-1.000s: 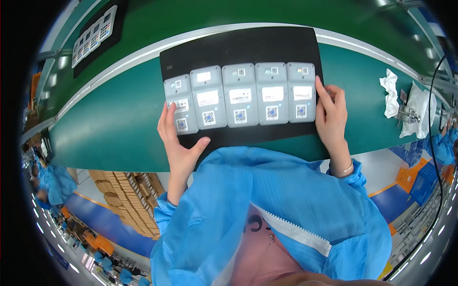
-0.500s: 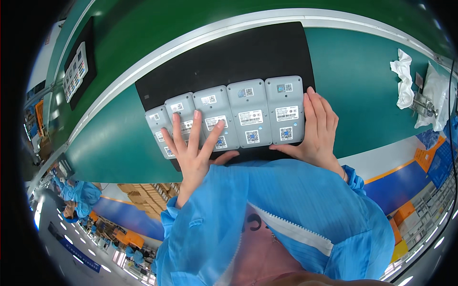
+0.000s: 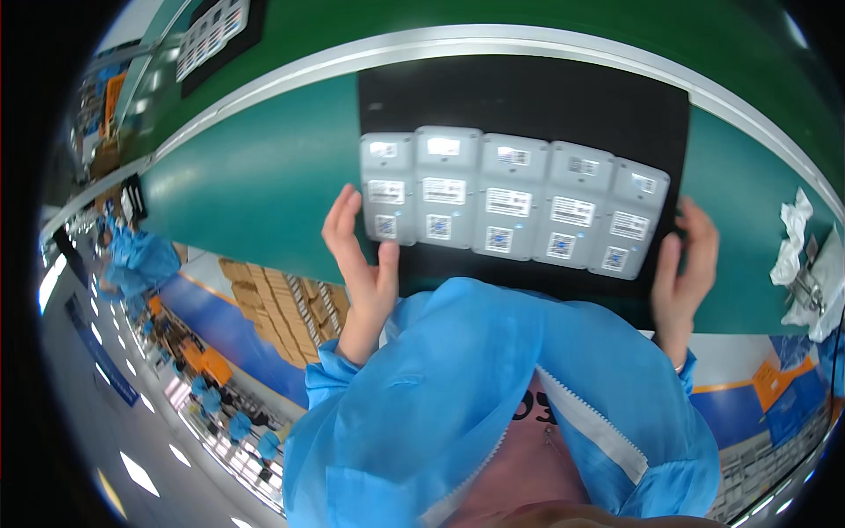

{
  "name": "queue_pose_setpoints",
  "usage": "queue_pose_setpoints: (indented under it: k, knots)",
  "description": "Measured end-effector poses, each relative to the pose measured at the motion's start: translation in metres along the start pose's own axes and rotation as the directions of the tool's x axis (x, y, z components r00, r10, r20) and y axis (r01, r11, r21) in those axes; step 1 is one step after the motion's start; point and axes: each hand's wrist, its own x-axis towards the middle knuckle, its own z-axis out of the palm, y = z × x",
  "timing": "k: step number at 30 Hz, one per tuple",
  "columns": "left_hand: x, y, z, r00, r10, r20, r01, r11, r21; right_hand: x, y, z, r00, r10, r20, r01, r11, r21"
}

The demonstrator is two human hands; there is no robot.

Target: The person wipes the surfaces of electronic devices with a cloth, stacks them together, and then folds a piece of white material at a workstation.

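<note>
Several grey handheld devices (image 3: pixel 508 220) lie side by side in a row, backs up, with white labels and square printed codes. They rest on a black mat (image 3: pixel 537 97). At the row's left end is my left hand (image 3: pixel 359 255), open, fingers up and thumb apart, close by the lower corner of the end device (image 3: pixel 387 189); whether it touches cannot be told. My right hand (image 3: pixel 685 268), slightly blurred, is open over the mat's right edge. A narrow gap parts it from the rightmost device (image 3: pixel 627 220). Neither hand holds anything.
The mat lies on a green bench (image 3: pixel 255 167) with a pale metal rail (image 3: pixel 422 44) along its far side. Another mat with button-covered devices (image 3: pixel 211 35) sits at far left. White crumpled plastic (image 3: pixel 792 238) and a metal piece lie at right. Cardboard (image 3: pixel 273 304) stands below left.
My left hand has come off the devices to the row's left end. My right hand has moved off the rightmost device. The view has swung, so mat and row appear further right, tilted differently.
</note>
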Motion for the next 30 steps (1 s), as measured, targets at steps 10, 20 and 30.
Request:
queue_pose_setpoints:
  k: [10,20,30]
  knots:
    - [-0.011,-0.017,0.024,0.974,-0.151,-0.170,0.013,0.783,-0.622,0.053,0.010,0.024,0.996,-0.010,-0.086,-0.003,0.989,-0.149]
    - [-0.009,-0.015,0.027,0.979,-0.110,-0.170,-0.039,0.720,-0.693,0.055,0.018,0.030,0.988,-0.071,-0.137,0.056,0.992,-0.111]
    - [0.001,-0.006,0.022,0.968,-0.208,-0.139,0.050,0.704,-0.709,0.057,0.007,0.020,0.995,-0.004,-0.104,0.005,1.000,0.008]
